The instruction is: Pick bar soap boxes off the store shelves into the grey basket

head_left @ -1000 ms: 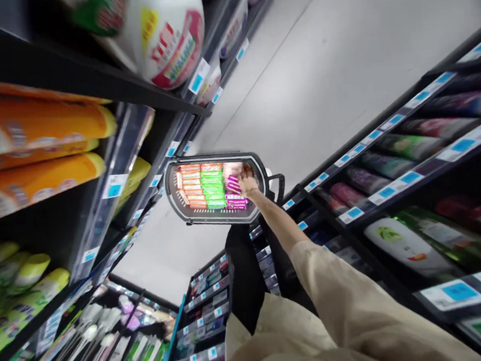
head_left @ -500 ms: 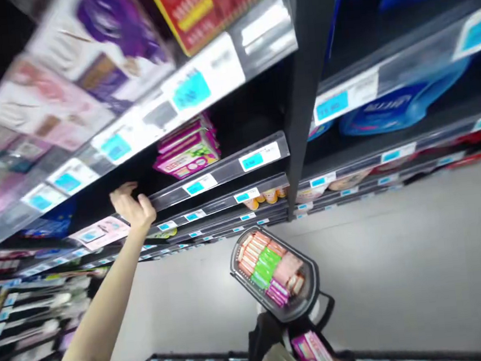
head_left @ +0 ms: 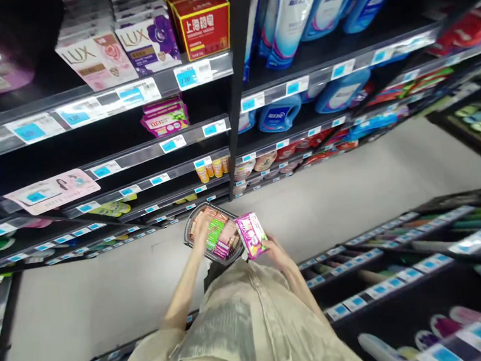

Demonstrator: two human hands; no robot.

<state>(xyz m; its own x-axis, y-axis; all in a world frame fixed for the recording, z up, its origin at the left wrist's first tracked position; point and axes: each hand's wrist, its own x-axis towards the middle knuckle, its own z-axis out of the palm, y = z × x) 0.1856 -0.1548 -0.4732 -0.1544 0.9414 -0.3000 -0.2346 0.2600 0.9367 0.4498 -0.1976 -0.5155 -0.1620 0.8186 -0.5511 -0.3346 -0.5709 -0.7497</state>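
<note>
right hand (head_left: 274,251) on pink-purple box (head_left: 252,235), left hand (head_left: 203,230) at basket (head_left: 187,231)

right: closed on the box by its right-hand edge, fingers wrapped only as far as the box's thickness. box is tilted, printed face up toward the camera, at the right end of the basket and overlapping its rim in view. can't tell if box and rim touch.

left: over the left part of the basket, by the orange packs (head_left: 215,212). small and blurred, so can't tell how far open it is or whether it has hold of anything.

basket: dark rim, low in front of the beige shirt (head_left: 262,320). orange packs at the far left end, green packs (head_left: 215,233) mid, pale pink pack (head_left: 229,232) next to those, purple packs (head_left: 222,251) at the near side.

shelf ahead: similar pink-purple packs (head_left: 166,118) on the second level. above them, lux boxes (head_left: 99,61) and a red box (head_left: 204,28). blue bottles (head_left: 279,114) right of the upright.
</note>
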